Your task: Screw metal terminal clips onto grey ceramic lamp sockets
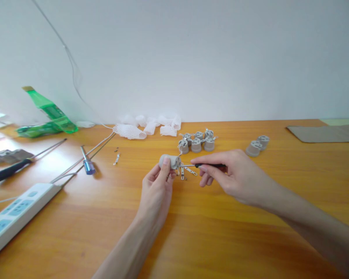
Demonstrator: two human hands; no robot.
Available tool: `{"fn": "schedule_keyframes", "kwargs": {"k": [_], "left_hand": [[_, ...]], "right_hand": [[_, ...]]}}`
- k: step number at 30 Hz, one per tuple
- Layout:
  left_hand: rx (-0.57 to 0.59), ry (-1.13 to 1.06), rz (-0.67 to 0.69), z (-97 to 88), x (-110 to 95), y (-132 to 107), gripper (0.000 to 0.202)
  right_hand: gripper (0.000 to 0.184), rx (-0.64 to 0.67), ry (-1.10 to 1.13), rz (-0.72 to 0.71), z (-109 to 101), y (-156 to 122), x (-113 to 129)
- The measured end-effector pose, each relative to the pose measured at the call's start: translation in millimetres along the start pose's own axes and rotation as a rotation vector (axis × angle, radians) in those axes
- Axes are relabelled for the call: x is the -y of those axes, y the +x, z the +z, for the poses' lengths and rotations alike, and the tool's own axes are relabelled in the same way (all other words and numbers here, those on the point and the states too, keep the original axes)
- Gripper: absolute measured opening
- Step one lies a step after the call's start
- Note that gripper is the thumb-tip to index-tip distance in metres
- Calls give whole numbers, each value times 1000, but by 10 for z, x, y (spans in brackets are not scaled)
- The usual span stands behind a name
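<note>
My left hand (159,184) is closed round a grey ceramic lamp socket (165,161), which lies sideways with its terminal end to the right. A metal strip sticks up from that end. In my right hand (231,172) is a small screwdriver with a black handle (212,165); its thin shaft points left and its tip meets the socket's end. Whether the tip sits in a screw is too small to tell. Below the shaft several slotted metal strips (189,170) lie on the table. Behind my hands stands a group of similar sockets (196,145) with metal strips on top.
Two more sockets (253,148) stand at right, near a brown sheet (322,133). White foam netting (130,131) lies along the wall. At left are a power strip (23,215), a blue-handled screwdriver (88,166), a larger black screwdriver (11,170) and a green bottle (52,110).
</note>
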State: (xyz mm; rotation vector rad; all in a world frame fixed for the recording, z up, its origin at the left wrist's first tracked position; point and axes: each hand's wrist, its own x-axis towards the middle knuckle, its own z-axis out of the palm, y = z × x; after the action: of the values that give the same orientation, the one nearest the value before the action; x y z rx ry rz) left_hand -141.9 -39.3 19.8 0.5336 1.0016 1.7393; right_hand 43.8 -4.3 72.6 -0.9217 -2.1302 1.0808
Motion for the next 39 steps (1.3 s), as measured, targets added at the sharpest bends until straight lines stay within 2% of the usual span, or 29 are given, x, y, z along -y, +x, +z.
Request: {"fn": "schedule_keyframes", "kwargs": {"k": [6, 11, 14, 21, 29, 39], "left_hand": [[-9, -10, -44, -31, 20, 2, 30], [11, 28, -101, -55, -14, 24, 26], [-6, 15, -123, -54, -11, 26, 25], [20, 14, -82, -46, 41, 23, 24], [42, 31, -81, -97, 95, 64, 29], [31, 4, -109, -102, 94, 72, 25]], "right_hand": [[40, 11, -358, -368, -19, -8, -140], [57, 67, -539, -492, -44, -17, -266], [58, 91, -555, -503, -45, -18, -282], [43, 81, -380, -464, -42, 5, -295], [43, 98, -310, -405, -40, 17, -380], [44, 101, -299, -403, -24, 15, -388]]}}
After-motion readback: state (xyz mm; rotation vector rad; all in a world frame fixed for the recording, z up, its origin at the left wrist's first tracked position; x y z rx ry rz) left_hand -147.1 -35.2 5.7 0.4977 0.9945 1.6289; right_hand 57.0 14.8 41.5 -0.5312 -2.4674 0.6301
